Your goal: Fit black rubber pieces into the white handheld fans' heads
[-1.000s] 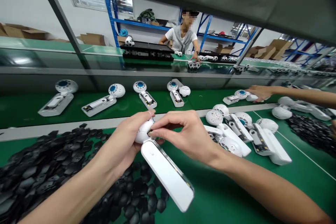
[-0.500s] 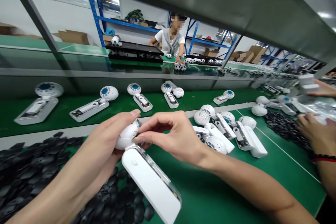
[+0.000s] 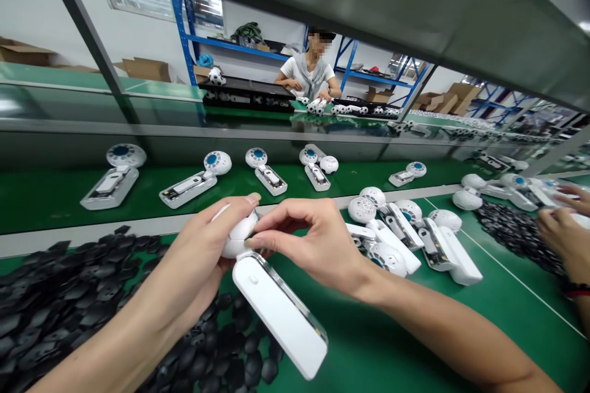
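My left hand [image 3: 209, 245] is wrapped round the ball-shaped head of a white device [image 3: 281, 313], whose long flat body hangs down toward the lower right. The fingertips of my right hand [image 3: 308, 239] are pinched together against the right side of that head; anything between them is hidden. Below and left of my hands lies a pile of small black pieces [image 3: 92, 295]. A cluster of similar white devices [image 3: 401, 227] rests to the right of my right hand.
Several white devices [image 3: 271, 179] lie in a row on the green strip behind a pale rail. At right, another person's hands [image 3: 565, 227] work beside more black pieces [image 3: 511, 233]. Across the bench sits a person [image 3: 311, 70]. A panel [image 3: 369, 12] hangs overhead.
The view has shifted, so the bench items appear farther right. Both my hands keep their hold at the device's head. The neighbour's hands have lowered, and the person opposite has drawn an arm back.
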A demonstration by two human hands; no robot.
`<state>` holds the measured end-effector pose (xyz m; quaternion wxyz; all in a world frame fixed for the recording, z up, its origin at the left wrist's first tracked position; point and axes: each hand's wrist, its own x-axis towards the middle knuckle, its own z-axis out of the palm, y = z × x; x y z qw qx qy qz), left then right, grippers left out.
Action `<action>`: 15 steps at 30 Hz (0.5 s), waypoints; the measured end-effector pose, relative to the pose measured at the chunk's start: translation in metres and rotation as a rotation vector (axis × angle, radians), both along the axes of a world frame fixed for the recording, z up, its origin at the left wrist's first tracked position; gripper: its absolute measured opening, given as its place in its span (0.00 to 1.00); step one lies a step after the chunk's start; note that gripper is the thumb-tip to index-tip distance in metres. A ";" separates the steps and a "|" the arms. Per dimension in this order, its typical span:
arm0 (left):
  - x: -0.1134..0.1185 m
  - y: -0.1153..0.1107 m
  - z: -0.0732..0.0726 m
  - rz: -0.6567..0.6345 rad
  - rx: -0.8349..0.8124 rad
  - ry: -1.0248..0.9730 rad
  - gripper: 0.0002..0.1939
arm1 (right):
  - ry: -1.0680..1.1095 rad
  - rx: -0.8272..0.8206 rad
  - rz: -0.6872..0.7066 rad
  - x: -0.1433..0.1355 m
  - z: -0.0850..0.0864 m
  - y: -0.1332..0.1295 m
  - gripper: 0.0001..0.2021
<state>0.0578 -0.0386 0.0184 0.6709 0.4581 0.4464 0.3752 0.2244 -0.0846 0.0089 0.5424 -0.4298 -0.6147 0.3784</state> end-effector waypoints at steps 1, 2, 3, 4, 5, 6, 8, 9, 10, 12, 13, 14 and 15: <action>0.001 -0.001 0.000 0.003 0.007 0.007 0.23 | -0.016 0.012 -0.008 0.000 -0.001 0.000 0.08; 0.001 -0.001 0.000 0.006 0.015 0.017 0.23 | -0.026 0.021 -0.015 -0.001 -0.003 0.001 0.08; 0.002 -0.002 0.000 0.010 0.026 0.033 0.23 | -0.025 0.025 -0.019 -0.001 -0.005 0.001 0.08; 0.002 -0.003 0.000 0.013 0.040 0.058 0.23 | -0.016 0.020 -0.015 -0.002 -0.007 0.002 0.09; 0.002 -0.003 0.000 0.019 0.059 0.089 0.22 | 0.000 0.010 -0.007 -0.002 -0.009 0.003 0.11; 0.002 -0.003 0.000 0.021 0.082 0.123 0.22 | 0.015 -0.003 0.006 -0.002 -0.010 0.003 0.13; 0.000 -0.003 0.000 0.020 0.145 0.198 0.20 | 0.020 -0.018 0.029 -0.002 -0.011 0.003 0.17; -0.001 -0.002 0.000 0.013 0.181 0.233 0.18 | 0.006 -0.015 0.033 -0.002 -0.011 0.003 0.19; -0.002 -0.002 0.000 0.001 0.214 0.261 0.17 | -0.016 -0.003 0.029 -0.001 -0.009 0.002 0.21; -0.004 -0.001 0.002 -0.023 0.255 0.288 0.16 | -0.062 0.029 0.013 -0.002 -0.006 0.000 0.22; -0.005 -0.001 0.003 -0.029 0.256 0.289 0.17 | -0.080 0.042 0.004 -0.002 -0.003 0.000 0.23; -0.005 -0.002 0.005 -0.029 0.249 0.286 0.17 | -0.101 0.045 -0.002 -0.002 -0.001 -0.001 0.23; -0.005 -0.002 0.006 -0.018 0.241 0.284 0.17 | -0.128 0.036 -0.006 -0.002 0.002 -0.002 0.24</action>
